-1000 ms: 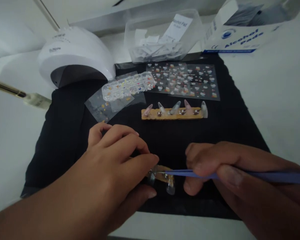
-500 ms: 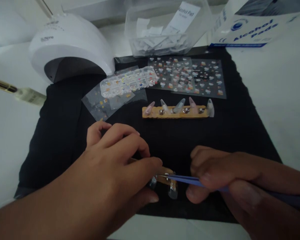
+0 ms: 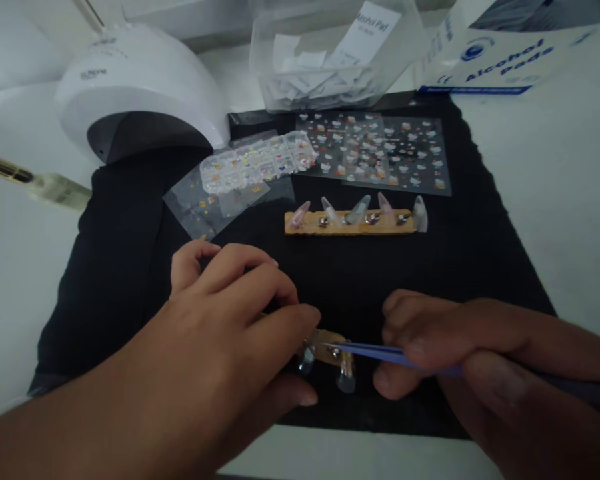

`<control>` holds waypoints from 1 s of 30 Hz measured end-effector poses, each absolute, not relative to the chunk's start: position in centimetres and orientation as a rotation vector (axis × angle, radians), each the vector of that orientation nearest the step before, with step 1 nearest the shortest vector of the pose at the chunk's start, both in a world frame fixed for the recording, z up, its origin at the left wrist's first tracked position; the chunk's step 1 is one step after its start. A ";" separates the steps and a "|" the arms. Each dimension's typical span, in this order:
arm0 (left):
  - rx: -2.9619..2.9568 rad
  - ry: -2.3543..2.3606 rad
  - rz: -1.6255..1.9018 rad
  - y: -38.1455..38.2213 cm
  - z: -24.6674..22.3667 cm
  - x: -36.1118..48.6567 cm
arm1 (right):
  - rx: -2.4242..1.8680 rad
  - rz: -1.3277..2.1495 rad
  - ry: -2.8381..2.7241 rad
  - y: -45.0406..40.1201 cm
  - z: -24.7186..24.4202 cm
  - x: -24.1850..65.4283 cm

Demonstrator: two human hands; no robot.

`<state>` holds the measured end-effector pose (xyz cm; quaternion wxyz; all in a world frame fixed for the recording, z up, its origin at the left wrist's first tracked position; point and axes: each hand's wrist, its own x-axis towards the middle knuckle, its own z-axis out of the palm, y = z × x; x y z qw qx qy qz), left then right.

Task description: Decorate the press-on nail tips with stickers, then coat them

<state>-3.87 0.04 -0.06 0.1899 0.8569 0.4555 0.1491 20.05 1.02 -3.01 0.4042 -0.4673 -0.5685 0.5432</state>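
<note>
My left hand [image 3: 230, 320] is closed around a wooden nail tip stand [image 3: 325, 337] low in the middle of the black cloth; its fingers hide most of the stand. Two clear, pointed false nails show along its near side, one [image 3: 347, 377] at the right end and another [image 3: 305, 362] beside my thumb. Pinched in my right hand [image 3: 445, 347] are blue-purple tweezers [image 3: 380, 352]. Their fine tips reach over the stand, close to my left fingers. Whether the tips grip anything is too small to tell.
Beyond my hands lies a second stand [image 3: 350, 223] bearing several pink and clear nails. Sticker sheets [image 3: 415, 157] and a clear gem case [image 3: 257, 163] lie behind it. A white nail lamp [image 3: 145, 87], a plastic tub [image 3: 325, 100] and an alcohol pads box [image 3: 510, 67] line the back.
The tweezers' tips have shifted slightly up and stay over the held stand. My left hand has moved only a little, and its grip looks the same.
</note>
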 end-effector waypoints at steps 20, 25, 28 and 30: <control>2.523 1.272 0.425 -0.3 0.6 -4.6 | -1.069 1.291 -1.237 -0.8 -2.7 18.2; 2.538 1.251 0.489 -0.1 0.1 -4.6 | -1.097 1.313 -1.242 -0.7 -2.6 18.2; 2.532 1.229 0.500 -0.1 -0.2 -4.6 | -1.131 1.277 -1.256 -0.6 -2.5 18.2; 2.506 1.248 0.519 -0.2 -0.2 -4.5 | -1.165 1.259 -1.263 -0.5 -2.4 18.1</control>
